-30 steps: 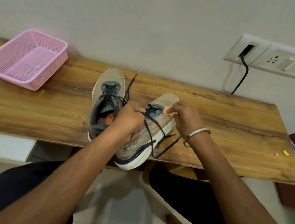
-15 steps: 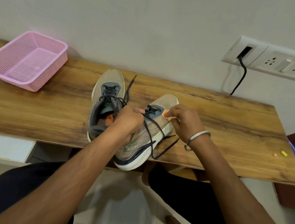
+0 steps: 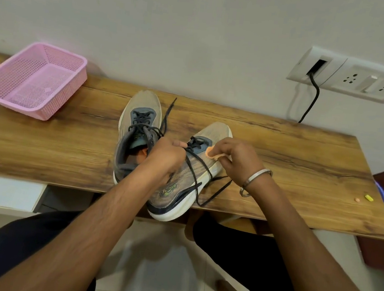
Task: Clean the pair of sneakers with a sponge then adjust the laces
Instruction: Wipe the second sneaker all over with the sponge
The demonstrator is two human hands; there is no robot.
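- A pink perforated plastic basket (image 3: 30, 79) is seen at the far left of the wooden surface (image 3: 280, 155); nothing but a small pale patch is seen on its floor.
- The left hand (image 3: 165, 156) is curled around the collar of the right sneaker (image 3: 182, 180), whose heel overhangs the near edge.
- A small orange sponge (image 3: 213, 153) is pinched in the right hand (image 3: 237, 160) and pressed to that sneaker's upper, beside the dark tongue.
- Dark laces (image 3: 197, 170) are draped loose across its knit side.
- The left sneaker (image 3: 138, 127) is set flat just beside it, laces untied.
- A metal bangle (image 3: 255, 180) is worn on the right wrist.
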